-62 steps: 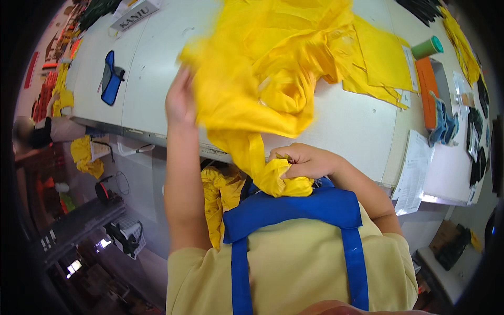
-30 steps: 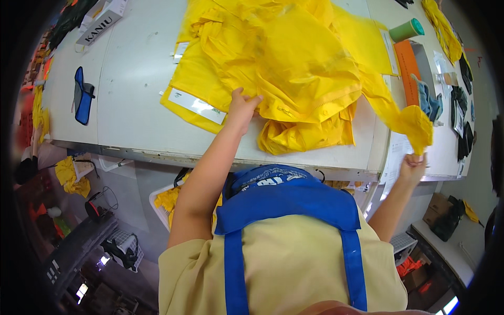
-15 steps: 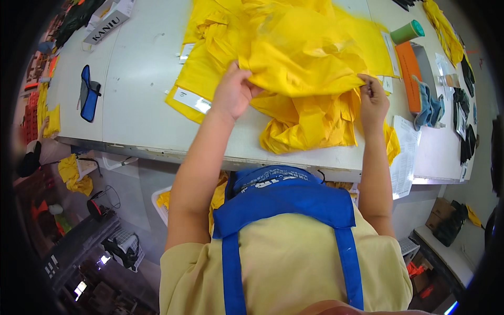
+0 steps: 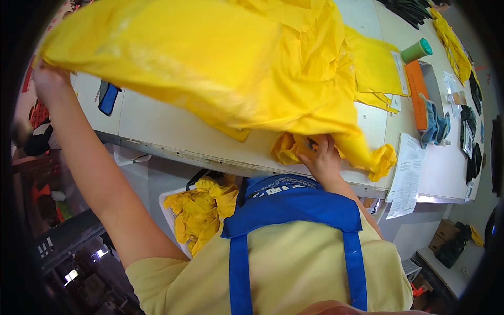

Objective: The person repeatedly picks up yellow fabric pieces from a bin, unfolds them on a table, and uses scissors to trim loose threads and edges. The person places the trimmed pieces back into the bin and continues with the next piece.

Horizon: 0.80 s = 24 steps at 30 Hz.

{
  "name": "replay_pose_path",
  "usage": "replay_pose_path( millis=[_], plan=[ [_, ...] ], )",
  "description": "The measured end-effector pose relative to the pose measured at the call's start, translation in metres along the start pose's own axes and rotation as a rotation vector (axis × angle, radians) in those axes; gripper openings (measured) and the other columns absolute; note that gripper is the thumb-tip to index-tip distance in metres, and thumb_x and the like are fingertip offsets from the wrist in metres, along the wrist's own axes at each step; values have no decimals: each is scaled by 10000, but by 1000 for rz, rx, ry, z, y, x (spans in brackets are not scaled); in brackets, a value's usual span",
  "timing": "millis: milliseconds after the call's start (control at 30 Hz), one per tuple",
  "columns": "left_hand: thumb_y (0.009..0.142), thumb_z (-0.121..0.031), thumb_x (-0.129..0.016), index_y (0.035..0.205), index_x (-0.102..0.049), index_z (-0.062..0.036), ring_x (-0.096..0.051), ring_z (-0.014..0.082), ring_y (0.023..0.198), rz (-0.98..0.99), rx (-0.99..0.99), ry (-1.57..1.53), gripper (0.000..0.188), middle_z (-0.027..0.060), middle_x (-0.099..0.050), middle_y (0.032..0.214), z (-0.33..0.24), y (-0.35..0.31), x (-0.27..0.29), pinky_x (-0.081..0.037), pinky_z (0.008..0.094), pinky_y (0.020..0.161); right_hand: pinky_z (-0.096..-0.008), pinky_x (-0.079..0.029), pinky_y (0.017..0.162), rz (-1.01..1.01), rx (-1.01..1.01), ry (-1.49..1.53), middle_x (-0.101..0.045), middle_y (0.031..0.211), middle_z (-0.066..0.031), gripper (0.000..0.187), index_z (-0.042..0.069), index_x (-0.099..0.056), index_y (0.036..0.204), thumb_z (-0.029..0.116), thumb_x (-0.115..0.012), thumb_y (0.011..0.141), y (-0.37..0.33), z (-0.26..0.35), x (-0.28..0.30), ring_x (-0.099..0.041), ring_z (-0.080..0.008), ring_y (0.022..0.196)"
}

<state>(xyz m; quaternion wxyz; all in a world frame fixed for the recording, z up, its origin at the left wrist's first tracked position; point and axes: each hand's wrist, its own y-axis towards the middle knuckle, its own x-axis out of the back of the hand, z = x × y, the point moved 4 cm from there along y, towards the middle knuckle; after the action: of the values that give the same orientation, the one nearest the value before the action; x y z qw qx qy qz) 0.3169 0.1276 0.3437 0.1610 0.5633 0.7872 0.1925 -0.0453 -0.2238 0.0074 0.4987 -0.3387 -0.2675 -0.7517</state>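
A large thin yellow garment [image 4: 210,58] spreads in the air and over the worktable [image 4: 152,128], blurred along its left part. Out at the far left, my left hand [image 4: 51,84] is closed on a corner of it, arm stretched out; the fingers are partly hidden by the cloth. My right hand [image 4: 324,161] is at the garment's lower edge near the front of the table, with its fingers curled at the fabric. A bunched end of yellow cloth [image 4: 382,163] lies to its right. Flat yellow pieces [image 4: 375,63] with white strips lie beneath and behind.
Toward the right stand a green cylinder [image 4: 416,51], an orange box [image 4: 416,94], a blue-grey cloth [image 4: 434,123] and printed sheets [image 4: 407,173] over the edge. A blue pouch [image 4: 108,98] lies at left. Below the table is a white basket [image 4: 167,210] of yellow cloth [image 4: 202,210].
My left hand has swung far out to the left, pulling the garment wide open. My right hand has moved left and nearer the table's front edge. The basket below now shows more.
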Motion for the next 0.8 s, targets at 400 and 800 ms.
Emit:
replay_pose_path(
  millis=[400,800],
  plan=[
    [915,-73,-460,1118,-446,-49,-594,159,747,-105,704,110,205,89,-579,979,292,-131,175,-488,271,566,-340,-501,768,-37,410,-532,-663,952,-122,244,104,-672,968,15,-609,749,42,-24,181,-633,-274,886],
    [903,-72,-441,1388,-269,-105,-499,116,640,155,974,217,515,85,-584,975,282,-264,154,-353,240,463,-332,-499,725,1038,-210,-4,-671,972,-132,203,69,-674,1001,110,-543,851,-8,31,165,-652,-265,823]
  ],
)
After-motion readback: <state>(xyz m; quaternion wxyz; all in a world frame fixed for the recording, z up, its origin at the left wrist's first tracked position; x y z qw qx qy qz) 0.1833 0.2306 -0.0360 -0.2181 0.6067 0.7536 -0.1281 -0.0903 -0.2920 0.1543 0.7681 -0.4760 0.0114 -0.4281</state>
